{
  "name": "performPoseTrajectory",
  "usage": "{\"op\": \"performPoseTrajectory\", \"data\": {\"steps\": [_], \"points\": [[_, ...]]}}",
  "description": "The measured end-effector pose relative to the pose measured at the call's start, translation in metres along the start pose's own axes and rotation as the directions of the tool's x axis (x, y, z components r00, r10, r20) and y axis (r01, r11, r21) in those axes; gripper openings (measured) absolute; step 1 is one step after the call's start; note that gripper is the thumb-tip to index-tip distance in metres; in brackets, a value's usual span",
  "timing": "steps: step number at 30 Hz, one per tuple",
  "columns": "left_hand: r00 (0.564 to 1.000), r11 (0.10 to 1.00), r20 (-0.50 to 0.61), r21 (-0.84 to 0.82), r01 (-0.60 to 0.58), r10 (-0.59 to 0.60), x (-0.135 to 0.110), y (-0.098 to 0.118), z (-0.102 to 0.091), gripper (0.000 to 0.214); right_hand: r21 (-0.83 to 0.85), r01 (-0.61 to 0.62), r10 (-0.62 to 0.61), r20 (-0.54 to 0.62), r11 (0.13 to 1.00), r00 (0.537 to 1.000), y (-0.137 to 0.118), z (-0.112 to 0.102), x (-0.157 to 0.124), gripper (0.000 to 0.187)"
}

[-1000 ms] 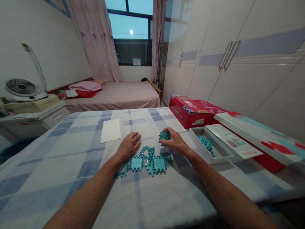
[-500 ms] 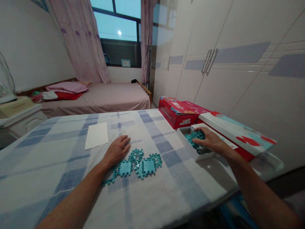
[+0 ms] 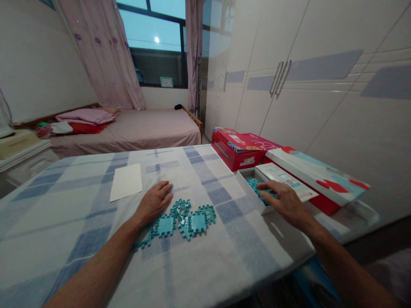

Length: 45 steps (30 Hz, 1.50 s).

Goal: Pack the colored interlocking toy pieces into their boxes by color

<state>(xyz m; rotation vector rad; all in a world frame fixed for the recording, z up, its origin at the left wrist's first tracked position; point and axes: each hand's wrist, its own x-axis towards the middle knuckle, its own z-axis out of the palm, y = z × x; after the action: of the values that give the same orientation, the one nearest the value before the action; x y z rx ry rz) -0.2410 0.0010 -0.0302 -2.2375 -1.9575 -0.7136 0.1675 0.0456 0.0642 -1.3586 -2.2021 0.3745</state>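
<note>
Into the white rectangular cardboard box [image 3: 248, 192] the right hand [image 3: 284, 201] is extended, its fingers half parted over the teal toothed plastic pieces [image 3: 253, 183]; whether one is gripped cannot be told. Ahead of the right wrist, sorting at the box seems in hand. The left hand [image 3: 156, 200] lies relaxed, near the teal linked plastic plates [image 3: 198, 222]. Next, clearance of the box wall is called for.
</note>
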Motion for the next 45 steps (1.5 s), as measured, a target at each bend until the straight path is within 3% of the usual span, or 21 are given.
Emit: {"op": "performPoseTrajectory", "data": {"steps": [2,5,7,9,12,15,18,21,23,25,28,31,34,37,41,45], "points": [[1.000,1.000,-0.004,-0.011,0.002,-0.002,0.000,0.001,0.000,0.042,0.085,0.085,-0.094,0.118,0.993,0.989,-0.025,0.010,-0.001,0.025],[1.000,1.000,-0.009,-0.011,0.004,-0.005,0.000,0.001,0.000,0.040,0.176,0.225,-0.271,0.315,0.958,0.909,-0.063,0.034,0.001,0.031],[1.000,1.000,-0.014,-0.012,0.002,-0.002,-0.001,0.001,0.000,0.040,0.140,0.293,-0.324,0.400,0.946,0.857,-0.084,0.054,0.003,0.044],[1.000,1.000,-0.010,-0.013,0.000,0.000,-0.001,0.001,0.000,0.040,0.037,0.327,-0.309,0.443,0.944,0.842,-0.101,0.074,0.006,0.056],[1.000,1.000,0.005,-0.004,0.003,-0.003,-0.001,0.002,-0.001,0.041,-0.113,0.347,-0.265,0.442,0.931,0.857,-0.115,0.098,0.010,0.060],[1.000,1.000,0.012,0.014,0.005,-0.005,0.000,0.005,-0.002,0.042,-0.149,0.343,-0.247,0.445,0.927,0.861,-0.115,0.107,0.013,0.052],[1.000,0.999,0.026,0.038,0.005,-0.006,0.000,0.007,-0.003,0.041,-0.043,0.287,-0.239,0.444,0.957,0.864,-0.106,0.104,0.014,0.043],[1.000,0.999,0.027,0.041,0.007,-0.008,0.000,0.009,-0.005,0.039,0.118,0.248,-0.274,0.489,0.961,0.828,-0.101,0.098,0.017,0.025],[1.000,0.999,0.023,0.037,0.006,-0.007,0.000,0.009,-0.005,0.039,0.193,0.244,-0.309,0.508,0.950,0.804,-0.105,0.095,0.021,0.015],[1.000,0.999,0.023,0.041,0.000,-0.001,0.000,0.008,-0.005,0.040,0.248,0.258,-0.349,0.475,0.934,0.808,-0.114,0.095,0.028,0.010],[1.000,0.999,0.014,0.052,-0.008,0.007,0.000,0.008,-0.003,0.040,0.307,0.307,-0.418,0.420,0.901,0.806,-0.131,0.106,0.043,0.009],[1.000,0.999,-0.002,0.049,-0.018,0.018,0.000,0.007,-0.002,0.037,0.274,0.317,-0.415,0.483,0.908,0.771,-0.141,0.124,0.057,0.012],[1.000,0.999,-0.019,0.027,-0.018,0.019,0.000,0.008,-0.003,0.034,0.189,0.312,-0.363,0.540,0.931,0.759,-0.141,0.138,0.062,0.020],[1.000,1.000,-0.016,0.029,-0.008,0.009,0.000,0.010,-0.006,0.034,0.198,0.345,-0.397,0.516,0.918,0.759,-0.135,0.141,0.062,0.020],[1.000,0.997,0.024,0.074,-0.005,0.003,0.001,0.012,-0.008,0.036,0.296,0.348,-0.448,0.417,0.890,0.791,-0.130,0.139,0.060,0.020],[1.000,0.998,0.011,0.063,-0.016,0.015,0.000,0.010,-0.005,0.037,0.411,0.188,-0.349,0.364,0.892,0.863,-0.129,0.133,0.059,0.021]]}}
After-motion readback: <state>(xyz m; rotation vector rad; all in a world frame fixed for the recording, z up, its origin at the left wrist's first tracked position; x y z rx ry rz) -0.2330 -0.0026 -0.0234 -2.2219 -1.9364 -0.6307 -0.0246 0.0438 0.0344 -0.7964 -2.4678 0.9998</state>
